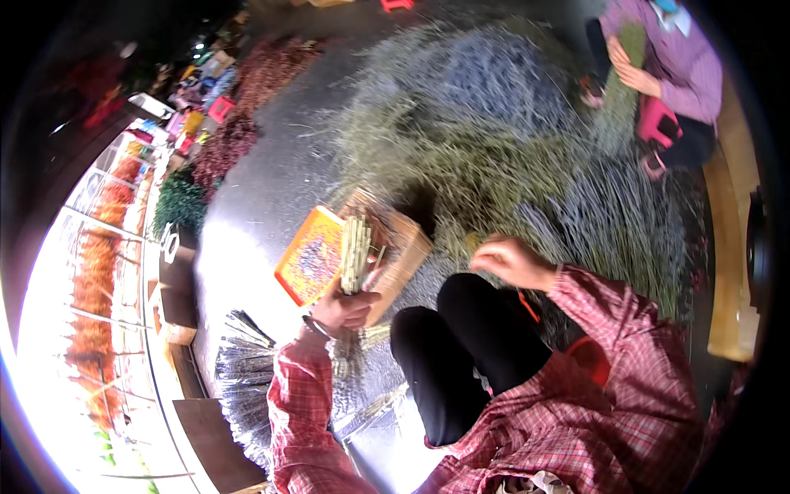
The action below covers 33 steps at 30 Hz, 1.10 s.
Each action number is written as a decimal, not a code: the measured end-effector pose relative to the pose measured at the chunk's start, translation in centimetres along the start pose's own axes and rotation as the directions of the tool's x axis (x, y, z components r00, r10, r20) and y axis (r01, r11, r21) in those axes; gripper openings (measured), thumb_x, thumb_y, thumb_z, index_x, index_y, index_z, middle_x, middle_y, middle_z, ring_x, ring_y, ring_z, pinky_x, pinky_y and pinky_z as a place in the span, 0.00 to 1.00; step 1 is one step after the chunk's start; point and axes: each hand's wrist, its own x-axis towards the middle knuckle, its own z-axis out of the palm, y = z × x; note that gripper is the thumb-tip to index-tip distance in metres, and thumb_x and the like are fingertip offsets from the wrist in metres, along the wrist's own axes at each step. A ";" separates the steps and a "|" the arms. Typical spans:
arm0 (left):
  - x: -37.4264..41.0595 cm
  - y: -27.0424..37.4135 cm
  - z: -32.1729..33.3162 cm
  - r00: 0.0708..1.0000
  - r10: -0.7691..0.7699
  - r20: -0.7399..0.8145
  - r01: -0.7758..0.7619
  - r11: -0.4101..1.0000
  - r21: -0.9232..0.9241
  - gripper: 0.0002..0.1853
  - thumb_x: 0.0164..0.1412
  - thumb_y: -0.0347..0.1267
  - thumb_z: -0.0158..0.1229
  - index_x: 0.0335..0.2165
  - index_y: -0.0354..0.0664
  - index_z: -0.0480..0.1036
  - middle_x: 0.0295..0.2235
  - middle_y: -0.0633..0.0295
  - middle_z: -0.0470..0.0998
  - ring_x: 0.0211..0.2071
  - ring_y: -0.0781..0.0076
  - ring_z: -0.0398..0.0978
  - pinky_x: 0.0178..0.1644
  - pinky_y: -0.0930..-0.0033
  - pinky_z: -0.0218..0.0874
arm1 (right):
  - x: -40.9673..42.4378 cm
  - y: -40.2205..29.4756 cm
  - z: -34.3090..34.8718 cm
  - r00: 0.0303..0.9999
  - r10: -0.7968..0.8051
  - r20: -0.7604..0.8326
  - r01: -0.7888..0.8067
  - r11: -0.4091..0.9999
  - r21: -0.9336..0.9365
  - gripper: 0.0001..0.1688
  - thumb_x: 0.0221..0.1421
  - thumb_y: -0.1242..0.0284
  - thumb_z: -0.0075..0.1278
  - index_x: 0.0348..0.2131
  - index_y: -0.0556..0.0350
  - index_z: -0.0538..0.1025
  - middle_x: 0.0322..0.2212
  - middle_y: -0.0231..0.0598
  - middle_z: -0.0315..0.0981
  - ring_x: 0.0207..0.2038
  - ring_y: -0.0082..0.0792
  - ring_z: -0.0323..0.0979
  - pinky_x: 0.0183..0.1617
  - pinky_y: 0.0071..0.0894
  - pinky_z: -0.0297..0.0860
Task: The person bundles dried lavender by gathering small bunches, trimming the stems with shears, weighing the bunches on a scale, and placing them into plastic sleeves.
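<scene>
My left hand (345,309) is closed around a bundle of dried plant stems (355,253), cut ends pointing away from me and the flower heads hanging below the wrist. Just beyond it, an orange tray (285,285) holding small colourful pieces lies against a cardboard box (404,262). Above my right knee is my right hand (509,259), its fingers loosely curled beside the heap of greenish stems (494,167); whether anything thin is between them cannot be told. Bluish-purple dried stems (623,228) lie to the right of that hand.
A co-worker (691,74) on a pink stool (659,120) holds another bundle at the upper right. Wrapped bundles (244,383) stand at the lower left. Dark red dried plants (228,142), a green bunch (179,200) and cardboard boxes (176,290) line the left. A wooden bench (728,247) is at the right.
</scene>
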 end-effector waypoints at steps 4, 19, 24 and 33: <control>-0.9 0.2 -0.2 0.993 0.045 0.108 -0.038 0.997 -0.064 0.25 0.53 0.23 0.51 0.51 0.43 0.58 0.09 0.75 0.52 0.08 0.86 0.48 0.13 0.79 0.39 | 8.2 -5.6 5.4 0.914 -0.021 0.404 -0.070 0.975 0.209 0.11 0.52 0.70 0.47 0.29 0.60 0.76 0.25 0.36 0.76 0.30 0.27 0.73 0.36 0.25 0.67; 1.6 -6.4 -3.2 0.770 0.585 -0.253 0.203 0.151 0.967 0.15 0.50 0.39 0.54 0.21 0.36 0.73 0.17 0.53 0.74 0.20 0.58 0.73 0.26 0.60 0.63 | 4.3 -5.0 8.7 0.800 0.171 0.576 -0.600 0.210 0.772 0.15 0.54 0.66 0.37 0.18 0.52 0.64 0.17 0.25 0.55 0.21 0.20 0.54 0.26 0.19 0.53; 2.0 -6.9 0.2 0.785 0.606 -0.131 0.295 -0.179 0.939 0.05 0.52 0.29 0.45 0.27 0.39 0.65 0.18 0.56 0.74 0.19 0.61 0.74 0.22 0.63 0.65 | 8.7 -8.2 8.8 0.930 0.228 0.289 -0.368 0.608 0.703 0.19 0.58 0.71 0.33 0.40 0.64 0.72 0.31 0.33 0.73 0.32 0.21 0.64 0.38 0.20 0.60; 0.1 -5.2 2.1 0.753 0.637 0.168 0.181 -0.445 0.877 0.16 0.53 0.29 0.46 0.42 0.39 0.63 0.15 0.64 0.70 0.15 0.68 0.71 0.19 0.67 0.62 | 12.2 -5.4 8.7 0.839 -0.095 0.536 0.065 0.995 0.074 0.13 0.46 0.74 0.48 0.33 0.63 0.75 0.26 0.46 0.76 0.30 0.32 0.75 0.36 0.27 0.68</control>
